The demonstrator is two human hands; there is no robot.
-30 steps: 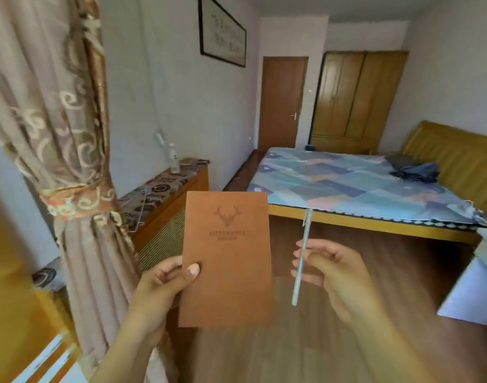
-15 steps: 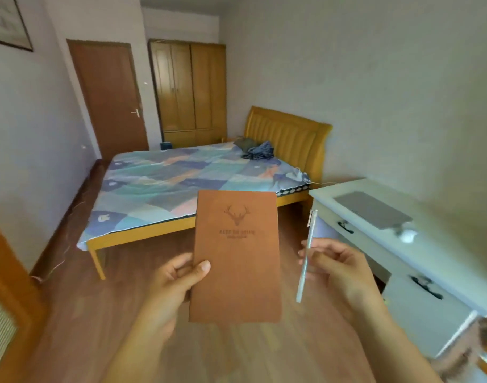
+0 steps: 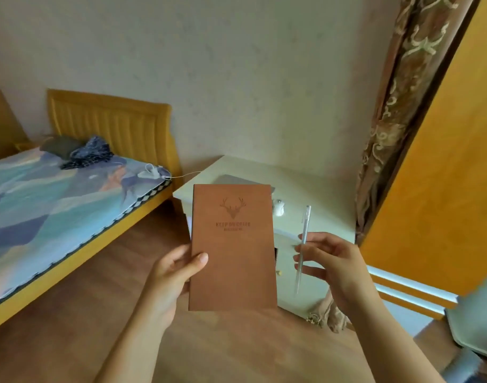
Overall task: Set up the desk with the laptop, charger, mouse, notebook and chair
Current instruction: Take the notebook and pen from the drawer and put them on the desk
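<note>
My left hand (image 3: 172, 275) gripped the brown notebook (image 3: 233, 246) upright in mid-air, thumb across its lower left cover, as I faced the white tabletop (image 3: 317, 194). My right hand (image 3: 332, 262) pinched a clear pen (image 3: 302, 248) held nearly vertical just beside the notebook. Beyond the notebook, a closed grey laptop (image 3: 231, 179) lay on the tabletop with a white mouse (image 3: 278, 208) near it. A bed (image 3: 57, 200) stood to the left, a patterned curtain (image 3: 397, 106) to the right.
</note>
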